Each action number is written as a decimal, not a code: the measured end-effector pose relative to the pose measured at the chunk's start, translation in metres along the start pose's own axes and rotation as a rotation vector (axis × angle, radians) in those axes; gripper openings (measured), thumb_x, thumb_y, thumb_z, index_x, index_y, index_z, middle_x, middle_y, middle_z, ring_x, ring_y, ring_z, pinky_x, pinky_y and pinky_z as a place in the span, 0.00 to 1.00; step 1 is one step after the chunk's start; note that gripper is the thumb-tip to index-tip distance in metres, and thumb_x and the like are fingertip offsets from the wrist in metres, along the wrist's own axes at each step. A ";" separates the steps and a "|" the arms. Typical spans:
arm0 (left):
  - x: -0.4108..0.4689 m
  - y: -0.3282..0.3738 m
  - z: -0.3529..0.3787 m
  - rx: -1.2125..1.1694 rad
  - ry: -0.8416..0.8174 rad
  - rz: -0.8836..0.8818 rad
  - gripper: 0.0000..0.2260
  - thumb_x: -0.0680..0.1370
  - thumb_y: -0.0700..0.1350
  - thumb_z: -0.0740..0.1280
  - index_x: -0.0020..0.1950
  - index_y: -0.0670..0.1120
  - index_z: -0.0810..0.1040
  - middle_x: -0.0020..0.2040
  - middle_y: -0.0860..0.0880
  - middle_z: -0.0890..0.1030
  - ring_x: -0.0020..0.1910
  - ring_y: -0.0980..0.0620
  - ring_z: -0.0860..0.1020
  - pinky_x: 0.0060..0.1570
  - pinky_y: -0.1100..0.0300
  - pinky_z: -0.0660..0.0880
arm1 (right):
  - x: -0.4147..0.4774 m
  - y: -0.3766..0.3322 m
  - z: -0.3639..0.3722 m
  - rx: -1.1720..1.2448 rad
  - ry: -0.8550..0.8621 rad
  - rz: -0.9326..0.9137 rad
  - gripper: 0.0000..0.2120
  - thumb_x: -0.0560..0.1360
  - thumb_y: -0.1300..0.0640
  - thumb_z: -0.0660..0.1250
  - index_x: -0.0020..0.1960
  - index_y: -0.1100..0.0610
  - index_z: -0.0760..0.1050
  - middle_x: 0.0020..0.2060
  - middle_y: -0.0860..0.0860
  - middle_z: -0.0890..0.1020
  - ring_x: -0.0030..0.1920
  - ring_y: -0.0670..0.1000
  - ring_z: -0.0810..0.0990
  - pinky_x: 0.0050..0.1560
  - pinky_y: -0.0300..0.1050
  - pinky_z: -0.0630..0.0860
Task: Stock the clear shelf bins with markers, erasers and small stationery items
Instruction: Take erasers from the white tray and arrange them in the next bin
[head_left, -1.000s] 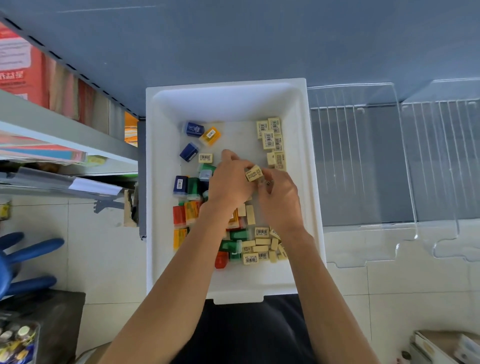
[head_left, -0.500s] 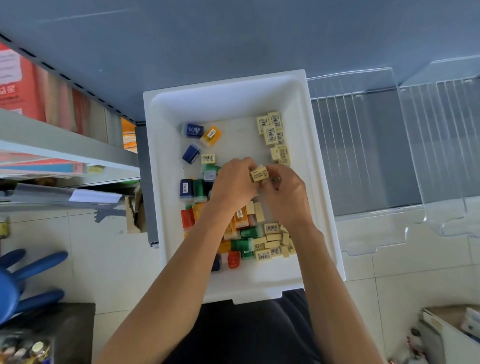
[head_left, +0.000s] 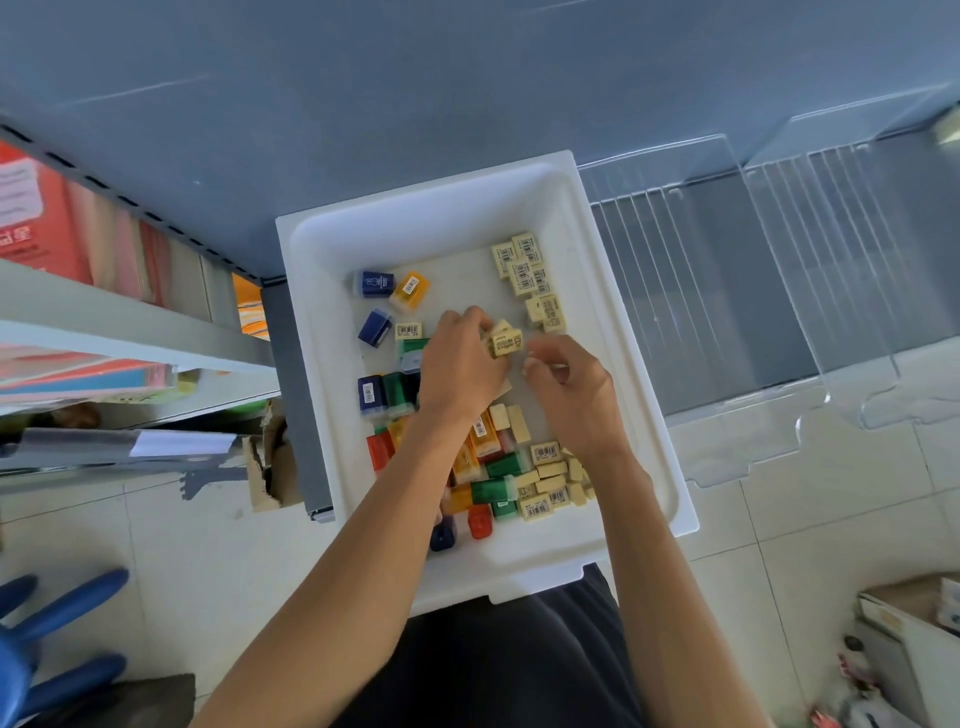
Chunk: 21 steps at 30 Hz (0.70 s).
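Head view: a white rectangular plastic tray (head_left: 415, 213) sits in front of the person, against a blue-grey shelf board (head_left: 467, 93); the left hand (head_left: 460, 364) is over the middle of the tray, fingers curled round a small stack of cream barcode-labelled erasers (head_left: 505, 340) held clear of the tray floor; the right hand (head_left: 576, 395) is just beside that stack with its fingers curled, and I cannot tell whether it holds anything; a row of cream erasers (head_left: 530, 275) lies at the tray's far right, a loose heap of cream erasers (head_left: 550, 478) near the right wrist; small blue, orange, green and red boxes (head_left: 376, 395) lie along the left side; two clear plastic shelf bins (head_left: 727, 312) stand just right of the tray
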<state>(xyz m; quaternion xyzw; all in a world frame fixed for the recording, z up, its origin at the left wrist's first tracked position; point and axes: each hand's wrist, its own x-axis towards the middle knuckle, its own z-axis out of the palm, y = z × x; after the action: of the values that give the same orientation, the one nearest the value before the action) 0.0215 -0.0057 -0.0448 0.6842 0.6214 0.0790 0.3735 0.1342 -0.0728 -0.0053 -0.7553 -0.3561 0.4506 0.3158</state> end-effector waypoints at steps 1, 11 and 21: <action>0.001 0.000 0.000 0.006 0.007 0.000 0.13 0.76 0.48 0.73 0.57 0.46 0.77 0.53 0.50 0.70 0.43 0.55 0.72 0.32 0.69 0.63 | -0.001 0.001 0.001 0.006 0.014 0.007 0.07 0.78 0.59 0.64 0.53 0.50 0.77 0.48 0.42 0.81 0.50 0.42 0.79 0.50 0.32 0.74; 0.006 -0.006 0.006 -0.053 0.033 0.054 0.15 0.75 0.48 0.73 0.60 0.50 0.81 0.51 0.50 0.82 0.46 0.53 0.80 0.38 0.66 0.72 | -0.002 0.011 0.004 0.013 0.042 0.066 0.11 0.79 0.58 0.63 0.60 0.55 0.78 0.53 0.48 0.82 0.54 0.48 0.79 0.56 0.46 0.77; -0.014 -0.007 -0.014 -0.177 0.064 0.179 0.14 0.74 0.46 0.74 0.59 0.48 0.82 0.47 0.49 0.81 0.44 0.56 0.77 0.39 0.74 0.70 | -0.003 -0.004 0.012 0.111 0.090 -0.044 0.08 0.80 0.56 0.64 0.58 0.53 0.76 0.45 0.47 0.83 0.44 0.42 0.81 0.39 0.29 0.74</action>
<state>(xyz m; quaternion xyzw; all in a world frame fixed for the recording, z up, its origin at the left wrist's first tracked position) 0.0049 -0.0135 -0.0342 0.6983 0.5602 0.1881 0.4039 0.1214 -0.0714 -0.0056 -0.7482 -0.3325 0.4281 0.3825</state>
